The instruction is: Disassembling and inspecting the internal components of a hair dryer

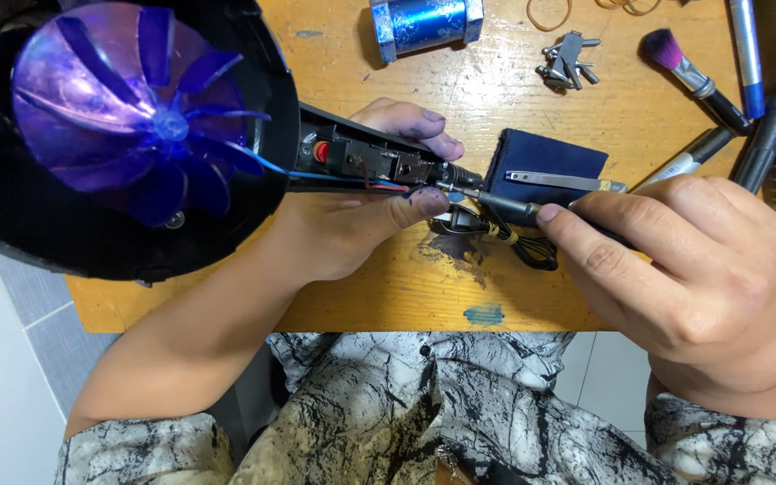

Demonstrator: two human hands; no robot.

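Dryer (127,126), opened up, fills the upper left of the view: black shell w/ a purple-blue fan (150,112) exposed, blades translucent. Its handle (365,162) runs right from the shell, cover off, showing a switch block, a red part and thin blue + red wires (334,178) along the inside.

Left hand (361,211) is wrapped round the handle from below, thumb pressed up near the wire ends, fingers curled over the far side; fingertips are stained dark. Firm grip, holding the dryer up off the table (532,296).

Right hand (684,269) is closed on a slim dark tool (505,205), pen-style grip, thumb and forefinger near the front. Tool's metal tip sits at the end of the handle, right by the left thumb and the wire ends; looks touching, can't tell exactly what it contacts.

Just beneath the tool, a coiled black cord (532,247) lies on the wood, next to a dark scorch mark.

Behind the hands: a folded blue cloth (545,162) w/ tweezers (563,181) lying across it. Further back, a shiny blue cylinder (426,22), a small cluster of metal clips (569,61), a rubber band (550,13) at the top edge. To the right, a brush (689,76) w/ pink-purple bristles, a blue pen (745,58), a marker (689,160).

Table is worn wood, a blue paint smear near the front edge.
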